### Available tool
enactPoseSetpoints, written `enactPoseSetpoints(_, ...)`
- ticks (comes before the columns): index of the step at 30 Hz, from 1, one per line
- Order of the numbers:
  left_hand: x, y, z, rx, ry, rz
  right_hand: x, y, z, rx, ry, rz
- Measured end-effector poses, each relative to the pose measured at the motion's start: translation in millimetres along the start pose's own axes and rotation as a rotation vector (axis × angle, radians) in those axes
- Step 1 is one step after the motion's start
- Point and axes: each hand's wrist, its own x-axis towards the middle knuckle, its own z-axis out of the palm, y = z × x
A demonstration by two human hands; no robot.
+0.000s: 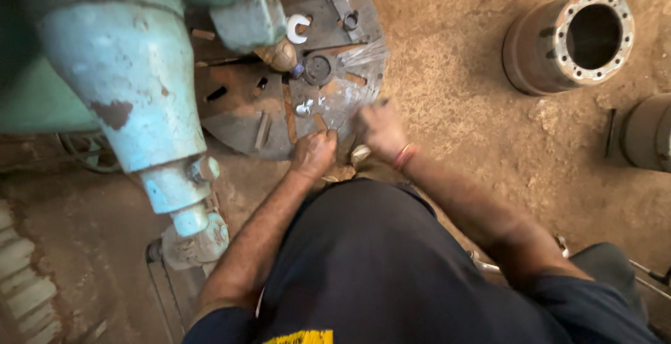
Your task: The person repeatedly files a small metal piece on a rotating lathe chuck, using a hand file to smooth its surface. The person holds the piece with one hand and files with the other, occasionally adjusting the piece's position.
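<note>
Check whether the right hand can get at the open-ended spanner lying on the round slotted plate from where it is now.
Probably yes, with a stretch. The right hand is at the near rim of the plate; the spanner lies exposed at the far side, though the machine's blue-green head sits close beside it.

The person wears a dark blue shirt with short sleeves and a bit of yellow print at the bottom, and a thin red and white band on the right wrist.
</note>
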Motion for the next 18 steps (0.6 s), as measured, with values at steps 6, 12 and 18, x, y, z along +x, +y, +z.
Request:
enactPoseSetpoints(6,0.6,-0.3,-0.5,-0.006,-0.001,0.009,7.9,3.3,0.7,0.042,-0.057,0.021)
enactPoseSetpoints(12,-0.4,-2.1,4.6,0.015,0.007,0.023,8.7,0.1,1.3,0.1,-0.017,-0.066)
enactPoseSetpoints(18,-0.8,-2.4,4.9,-0.001,0.027,0.021,16.5,7.9,-4.8,0.026,-0.047,0.062)
